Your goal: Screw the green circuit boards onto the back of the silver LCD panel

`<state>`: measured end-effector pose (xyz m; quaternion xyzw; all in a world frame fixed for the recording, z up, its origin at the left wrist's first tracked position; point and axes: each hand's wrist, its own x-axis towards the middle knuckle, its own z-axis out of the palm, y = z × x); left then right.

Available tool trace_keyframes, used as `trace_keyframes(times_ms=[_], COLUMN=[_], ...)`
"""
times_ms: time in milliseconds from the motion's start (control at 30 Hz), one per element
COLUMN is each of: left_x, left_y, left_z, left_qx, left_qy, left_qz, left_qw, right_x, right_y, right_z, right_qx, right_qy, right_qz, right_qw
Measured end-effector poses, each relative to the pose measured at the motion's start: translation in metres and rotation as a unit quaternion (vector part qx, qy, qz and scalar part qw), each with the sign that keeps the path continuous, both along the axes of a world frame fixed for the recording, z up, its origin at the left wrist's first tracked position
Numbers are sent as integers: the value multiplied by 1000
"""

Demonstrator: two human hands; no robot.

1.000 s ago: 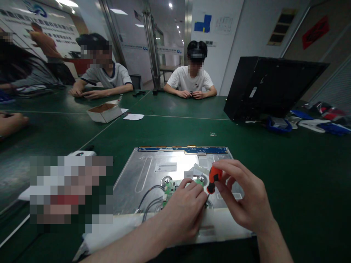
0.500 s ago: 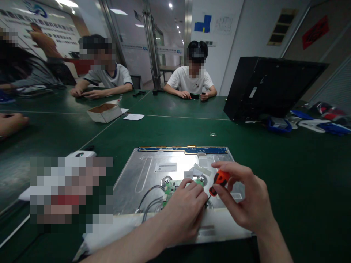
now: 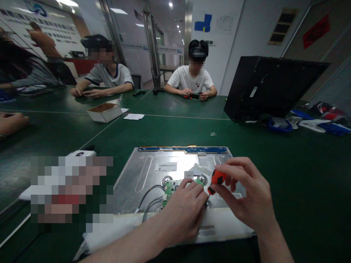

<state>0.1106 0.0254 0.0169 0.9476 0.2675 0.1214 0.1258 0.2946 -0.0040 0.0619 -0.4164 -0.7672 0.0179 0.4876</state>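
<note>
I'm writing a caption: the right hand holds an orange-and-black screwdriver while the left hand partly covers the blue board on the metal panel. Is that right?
Not quite: in the head view, the left hand partly covers the green board; the blue board lies uncovered along the far edge of the metal panel. The right hand does hold the orange-and-black screwdriver.

On my feed, the tip of the screwdriver [image 3: 219, 176] is hidden by the left hand [image 3: 189, 202], which covers part of the board [image 3: 170, 187]. Label [image 3: 166, 167] print: too small for me. Forearms [image 3: 134, 237]: cut by bottom edge.
</note>
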Motion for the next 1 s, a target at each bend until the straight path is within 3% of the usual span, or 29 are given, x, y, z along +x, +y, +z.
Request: trace_keyframes(times_ms=[233, 600, 800, 1000], left_x=[0, 1, 1, 1], left_y=[1, 0, 1, 0], left_z=[0, -1, -2, 0], left_qx=[0, -1, 6, 1], left_qy=[3, 0, -1, -1], left_qz=[-3, -4, -1, 0], left_qw=[1000, 1000, 1000, 1000], right_x=[0, -2, -1, 0], right_y=[0, -2, 2, 1], right_z=[-1, -6, 0, 0], right_qx=[-44, -48, -43, -53], right_qy=[7, 40, 18, 4], right_qz=[47, 2, 48, 49], right_qw=[998, 998, 998, 997])
